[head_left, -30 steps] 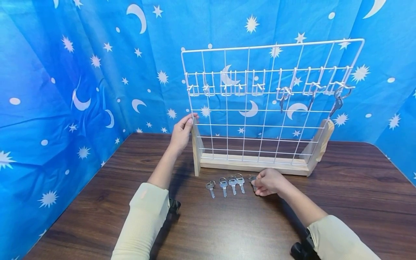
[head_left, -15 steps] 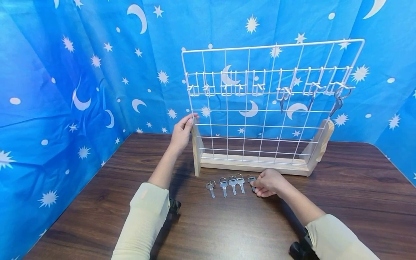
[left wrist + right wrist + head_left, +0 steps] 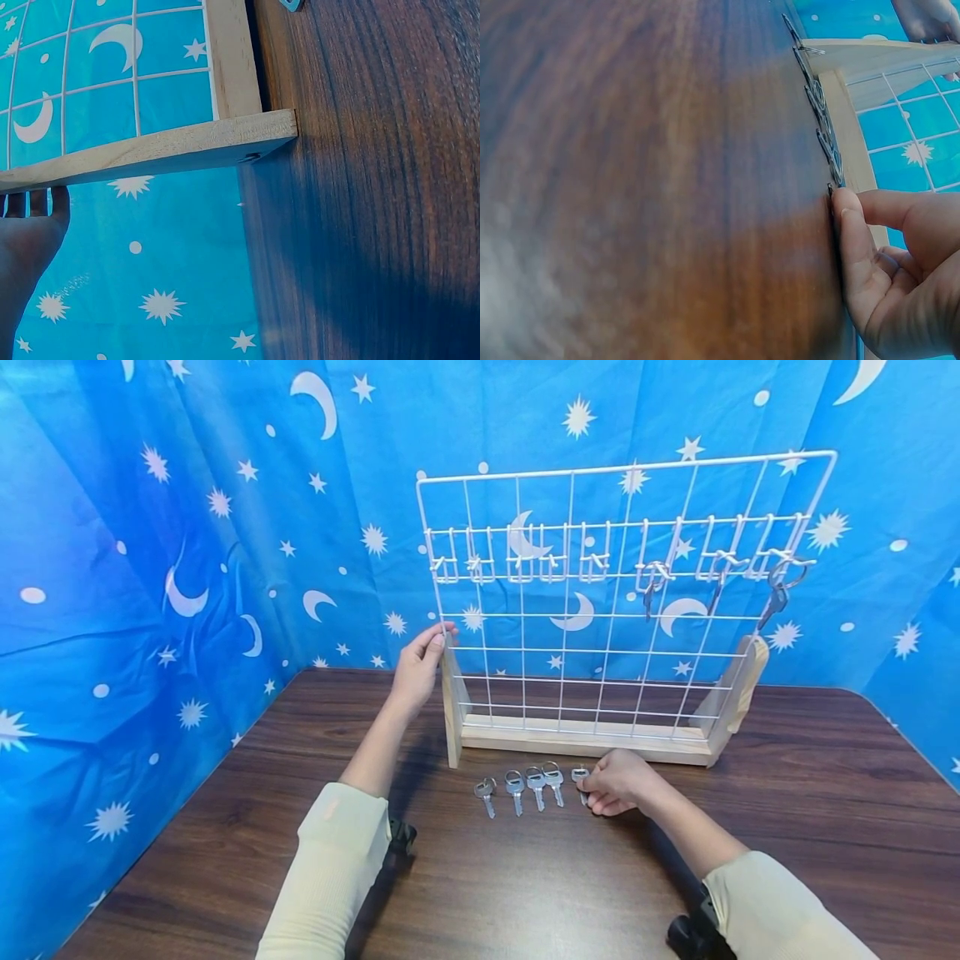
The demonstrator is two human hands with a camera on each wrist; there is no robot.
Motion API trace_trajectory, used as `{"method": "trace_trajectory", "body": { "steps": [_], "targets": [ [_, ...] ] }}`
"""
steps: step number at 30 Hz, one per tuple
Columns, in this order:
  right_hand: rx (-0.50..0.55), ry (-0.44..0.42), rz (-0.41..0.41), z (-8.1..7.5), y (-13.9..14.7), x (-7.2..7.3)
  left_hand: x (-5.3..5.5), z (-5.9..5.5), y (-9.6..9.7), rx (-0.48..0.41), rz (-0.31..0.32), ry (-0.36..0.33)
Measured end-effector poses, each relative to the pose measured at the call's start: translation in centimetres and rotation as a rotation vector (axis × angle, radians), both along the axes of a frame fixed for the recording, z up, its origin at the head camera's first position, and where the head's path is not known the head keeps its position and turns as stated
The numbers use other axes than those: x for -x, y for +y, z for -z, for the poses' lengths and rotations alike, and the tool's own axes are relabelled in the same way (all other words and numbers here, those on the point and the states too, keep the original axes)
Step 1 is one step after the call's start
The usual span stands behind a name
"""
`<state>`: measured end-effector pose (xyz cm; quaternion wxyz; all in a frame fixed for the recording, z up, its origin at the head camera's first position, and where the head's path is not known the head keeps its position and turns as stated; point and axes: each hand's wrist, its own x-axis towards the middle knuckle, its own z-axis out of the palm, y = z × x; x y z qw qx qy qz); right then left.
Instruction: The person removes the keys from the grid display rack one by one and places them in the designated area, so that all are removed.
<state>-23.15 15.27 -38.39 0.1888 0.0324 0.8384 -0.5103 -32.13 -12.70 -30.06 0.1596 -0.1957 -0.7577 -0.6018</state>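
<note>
A white wire grid rack (image 3: 558, 727) in a wooden stand is upright on the table. My left hand (image 3: 417, 668) holds the top of the stand's left side piece; in the left wrist view, its fingers lie against the wooden side piece (image 3: 150, 148). My right hand (image 3: 621, 782) pinches a silver key (image 3: 579, 773) with a ring, at the right end of a row of keys. The key's head and ring show; the fingers partly hide its blade. Several more keys lie to the left, among them the leftmost key (image 3: 486, 795).
White wire hooks (image 3: 596, 564) line the grid. Ringed keys hang on the right-hand hooks, including a key (image 3: 777, 599) at the far right. A blue curtain (image 3: 360, 610) with moons and stars stands behind the dark wooden table (image 3: 487, 885).
The key under my right fingers has turned slightly, so more of its head shows. My left hand stays on the stand, and the other keys lie still.
</note>
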Motion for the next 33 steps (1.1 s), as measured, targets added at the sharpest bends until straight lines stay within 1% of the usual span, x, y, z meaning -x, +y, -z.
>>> {"method": "trace_trajectory", "body": {
  "steps": [8,13,15,17,18,20,22,24,27,29,31,33],
  "targets": [
    [-0.037,0.017,0.001,0.0,-0.2,0.1,0.0,0.0,0.0,0.0,-0.006,0.006],
    [-0.081,0.025,-0.022,-0.3,-0.2,0.0,0.0,0.0,0.0,0.004,-0.005,-0.004],
    [-0.102,0.048,-0.037,-0.5,-0.1,-0.1,0.0,0.0,0.0,0.007,-0.003,-0.005],
    [-0.128,0.092,-0.056,-0.9,0.1,-0.2,0.0,0.0,0.0,0.006,-0.002,-0.004],
    [-0.142,0.125,-0.072,-1.2,0.2,-0.3,-0.1,0.0,0.0,0.006,-0.004,-0.001],
    [-0.161,0.195,-0.08,-1.9,0.6,-0.4,-0.1,0.0,-0.1,0.001,-0.004,0.001],
    [-0.168,0.266,-0.069,-2.8,1.0,-0.5,-0.1,0.0,-0.1,-0.001,-0.006,0.002],
    [-0.19,0.35,-0.042,-3.8,1.4,-0.6,-0.1,0.1,-0.1,-0.003,-0.004,0.007],
    [-0.256,0.509,0.024,-5.5,2.0,-0.8,0.0,0.1,-0.1,-0.006,0.002,0.011],
    [-0.313,0.632,0.075,-6.6,2.3,-1.0,0.0,0.1,-0.1,-0.006,0.002,0.01],
    [-0.348,0.748,0.135,-7.6,2.6,-1.1,0.0,0.1,-0.1,-0.002,-0.002,0.007],
    [-0.358,0.847,0.195,-8.5,2.7,-1.1,0.0,0.1,0.0,0.003,-0.005,0.005]
  ]
}}
